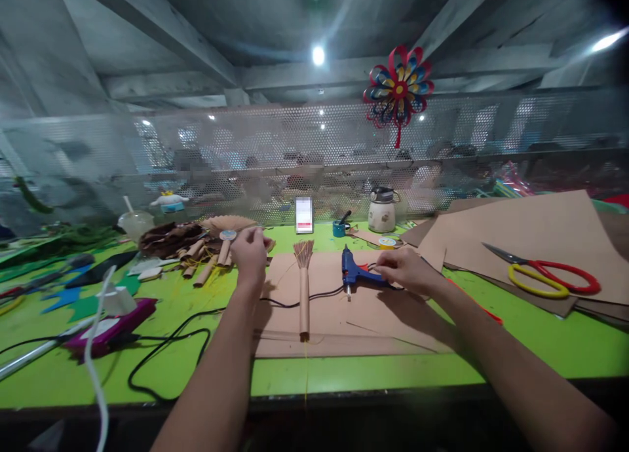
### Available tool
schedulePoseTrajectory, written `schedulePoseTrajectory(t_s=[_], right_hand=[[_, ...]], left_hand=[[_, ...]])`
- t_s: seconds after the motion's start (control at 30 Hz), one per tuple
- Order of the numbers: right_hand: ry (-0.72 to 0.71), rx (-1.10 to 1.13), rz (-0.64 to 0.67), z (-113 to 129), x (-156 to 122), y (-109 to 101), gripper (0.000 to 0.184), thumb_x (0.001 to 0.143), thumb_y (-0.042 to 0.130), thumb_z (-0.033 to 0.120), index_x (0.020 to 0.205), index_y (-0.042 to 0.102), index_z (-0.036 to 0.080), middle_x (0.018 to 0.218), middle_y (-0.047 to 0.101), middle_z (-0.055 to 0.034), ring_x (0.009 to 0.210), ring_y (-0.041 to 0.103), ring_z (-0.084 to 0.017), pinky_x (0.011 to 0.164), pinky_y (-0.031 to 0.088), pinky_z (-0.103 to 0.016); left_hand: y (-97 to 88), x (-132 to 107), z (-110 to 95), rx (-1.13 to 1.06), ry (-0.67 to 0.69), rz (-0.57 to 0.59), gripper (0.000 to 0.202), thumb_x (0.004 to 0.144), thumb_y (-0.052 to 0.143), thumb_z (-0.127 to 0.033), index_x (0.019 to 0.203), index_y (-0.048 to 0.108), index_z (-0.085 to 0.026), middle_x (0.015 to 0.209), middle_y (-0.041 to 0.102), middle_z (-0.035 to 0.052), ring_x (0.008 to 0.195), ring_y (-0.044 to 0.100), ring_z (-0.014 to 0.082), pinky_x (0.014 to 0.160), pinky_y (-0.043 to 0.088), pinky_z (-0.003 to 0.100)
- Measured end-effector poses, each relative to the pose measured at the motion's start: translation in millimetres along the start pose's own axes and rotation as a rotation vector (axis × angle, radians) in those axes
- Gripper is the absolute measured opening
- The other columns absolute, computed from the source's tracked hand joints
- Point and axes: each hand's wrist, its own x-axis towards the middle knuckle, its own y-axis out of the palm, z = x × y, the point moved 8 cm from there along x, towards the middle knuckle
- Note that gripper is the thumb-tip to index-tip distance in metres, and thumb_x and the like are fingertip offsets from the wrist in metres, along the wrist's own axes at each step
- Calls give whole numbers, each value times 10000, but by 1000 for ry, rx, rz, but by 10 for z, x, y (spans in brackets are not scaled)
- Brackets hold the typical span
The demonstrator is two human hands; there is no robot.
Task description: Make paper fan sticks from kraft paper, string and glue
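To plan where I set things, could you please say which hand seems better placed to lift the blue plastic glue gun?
Probably the right hand, at the handle end of the glue gun; the left hand is farther off, beyond the fringed brown paper tube.

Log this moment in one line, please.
left hand: near brown paper tubes | right hand: at blue glue gun | fringed tube: lying on brown sheet

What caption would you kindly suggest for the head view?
Right hand at a blue glue gun; a fringed brown tube lies on a tan sheet.
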Motion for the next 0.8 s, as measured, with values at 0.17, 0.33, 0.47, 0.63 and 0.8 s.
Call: schedulePoseTrajectory(t_s=[0.17,0.33,0.47,0.63,0.8], right_hand=[[26,94,-266,-197,50,-120,240,760,547,355,710,658,149,566,608,-29,516,530,-141,500,387,-237],[93,154,-266,-254,86,34,254,796,514,370,758,641,153,621,636,-42,543,565,-150,528,442,-244],[90,113,-102,117,181,282,279,831,456,335,759,642,140,624,643,-38,532,568,-133,535,444,-229],[106,-47,153,764,290,907,381,628,701,431,421,533,159,442,542,-34,494,520,-158,482,354,-250],[227,-69,157,957,348,1365,293,563,723,373,440,567,158,461,571,-66,468,537,-185,443,332,-267]], left_hand=[[265,-153,-83,156,44,234,311,781,484,-400,743,672,-155,653,681,59,641,637,180,635,469,270],[376,-256,113,402,12,445,182,692,576,-307,659,681,-162,696,701,124,721,645,263,641,431,316],[458,-385,252,525,0,567,116,659,601,-258,649,679,-172,715,703,139,747,648,279,651,423,318],[524,-468,271,588,19,652,113,652,558,-151,643,669,-168,735,703,159,767,649,273,654,417,308],[509,-420,137,526,50,655,113,673,551,-175,606,642,-177,644,679,120,676,632,242,585,390,285]])
